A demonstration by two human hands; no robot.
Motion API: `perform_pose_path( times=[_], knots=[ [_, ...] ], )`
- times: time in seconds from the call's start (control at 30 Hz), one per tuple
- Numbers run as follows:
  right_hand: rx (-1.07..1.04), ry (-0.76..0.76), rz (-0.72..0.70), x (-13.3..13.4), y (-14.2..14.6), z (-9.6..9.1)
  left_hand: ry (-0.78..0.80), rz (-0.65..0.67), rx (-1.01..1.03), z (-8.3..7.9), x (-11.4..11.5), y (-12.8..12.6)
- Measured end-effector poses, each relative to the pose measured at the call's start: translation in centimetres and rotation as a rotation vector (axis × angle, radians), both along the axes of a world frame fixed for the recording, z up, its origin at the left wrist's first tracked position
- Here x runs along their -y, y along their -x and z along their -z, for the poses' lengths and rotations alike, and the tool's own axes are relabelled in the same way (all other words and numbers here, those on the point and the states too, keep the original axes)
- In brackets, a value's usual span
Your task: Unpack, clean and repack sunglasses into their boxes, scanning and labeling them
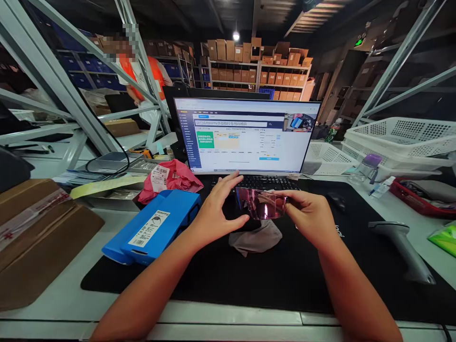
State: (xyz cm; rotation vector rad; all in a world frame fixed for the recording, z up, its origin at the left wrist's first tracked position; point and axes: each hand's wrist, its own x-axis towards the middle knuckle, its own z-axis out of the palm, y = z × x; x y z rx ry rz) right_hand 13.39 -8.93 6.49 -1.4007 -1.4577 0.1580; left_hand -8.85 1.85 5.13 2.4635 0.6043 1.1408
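Observation:
Over the black desk mat, my right hand (pixel 309 216) pinches the right end of a pair of sunglasses (pixel 261 204) with a shiny pink mirrored lens. My left hand (pixel 218 204) is open around the other end, its thumb and fingers spread apart. A grey cloth (pixel 257 238), perhaps a pouch, lies crumpled on the mat below the lens. To the left of my left hand is a blue box (pixel 160 223) with a white label showing a picture of glasses. Behind that box rests a torn pink plastic mailer bag (pixel 174 178) with a shipping label.
A lit monitor (pixel 245 142) and a black keyboard (pixel 274 182) stand ahead. On the right are a mouse (pixel 336 202), a barcode scanner (pixel 402 247) and white baskets (pixel 399 137). A brown carton (pixel 42 242) sits at left. Beyond the frame, a person in an orange vest (pixel 156 71) stands.

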Motion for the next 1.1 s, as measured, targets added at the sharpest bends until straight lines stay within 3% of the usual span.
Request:
perform_pose_path(
  times=[0.3, 0.43, 0.63, 0.73, 0.83, 0.97, 1.1],
  knots=[
    [-0.024, 0.145, -0.194, -0.1, -0.1, -0.2, 0.16, -0.017, 0.041, 0.2, 0.1, 0.1],
    [0.08, 0.172, -0.3, 0.3, -0.8, -0.4, 0.178, -0.046, 0.058, 0.2, 0.1, 0.1],
    [0.255, -0.016, -0.192, 0.1, -1.4, -0.6, 0.191, -0.058, 0.054, 0.6, 0.2, -0.5],
    [0.1, 0.006, -0.094, 0.3, -3.9, -1.1, 0.112, -0.044, 0.041, 0.8, 0.3, -0.5],
    [-0.075, -0.025, 0.118, 1.2, -7.5, -1.9, 0.091, -0.027, 0.015, 0.9, 0.0, -1.0],
    [-0.232, -0.115, 0.318, 2.5, -11.7, -2.2, 0.047, -0.002, -0.17, 0.2, -1.1, -4.6],
    [-0.325, -0.133, 0.35, 2.5, -13.5, -1.6, -0.104, -0.016, -0.61, -0.4, -2.0, -11.7]
  ],
)
